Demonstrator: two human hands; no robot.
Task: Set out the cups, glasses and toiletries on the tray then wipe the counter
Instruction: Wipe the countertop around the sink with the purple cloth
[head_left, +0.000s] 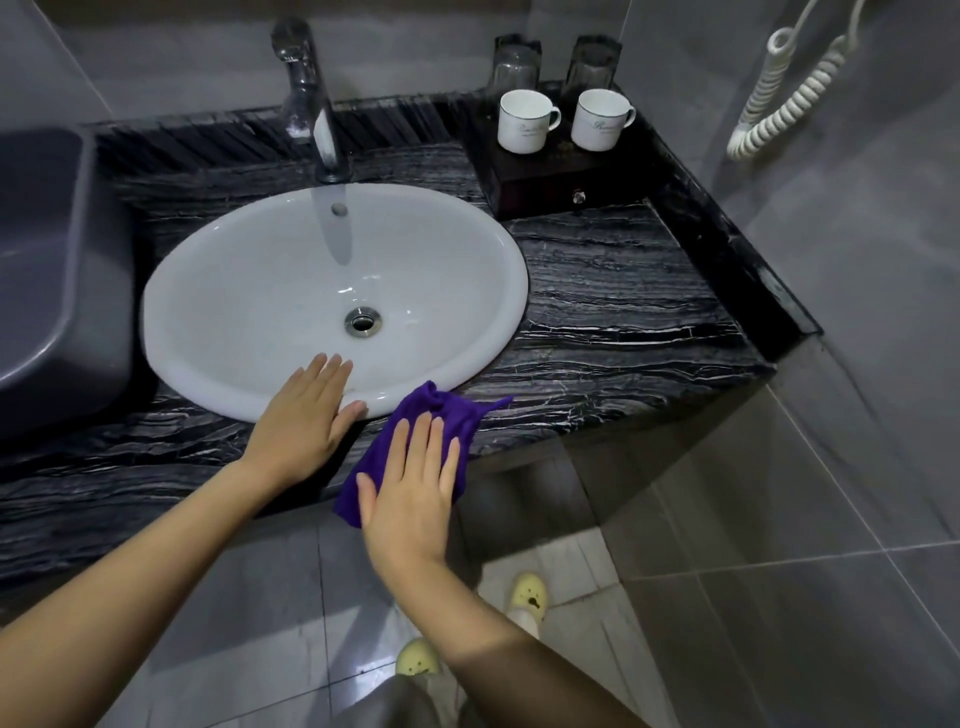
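A grey plastic tub (57, 260) sits at the left end of the black veined marble counter (623, 312), close beside the white oval sink (171, 291). A chrome faucet (317, 104) rises behind the bowl. A white coiled cord (779, 93) hangs on the right wall. In the back right corner a dark wooden tray (545, 179) with a small drawer knob carries the left cup (524, 122) and the right cup (597, 119), both white with handles pointing right. Two clear glasses (514, 65) stand just behind them.

The left hand (306, 415) lies flat, fingers straight, on the sink's front rim. The right hand (410, 493), fingers straight and slightly spread, presses a crumpled purple cloth (441, 410) on the counter's front edge. Part of the cloth hangs over it.
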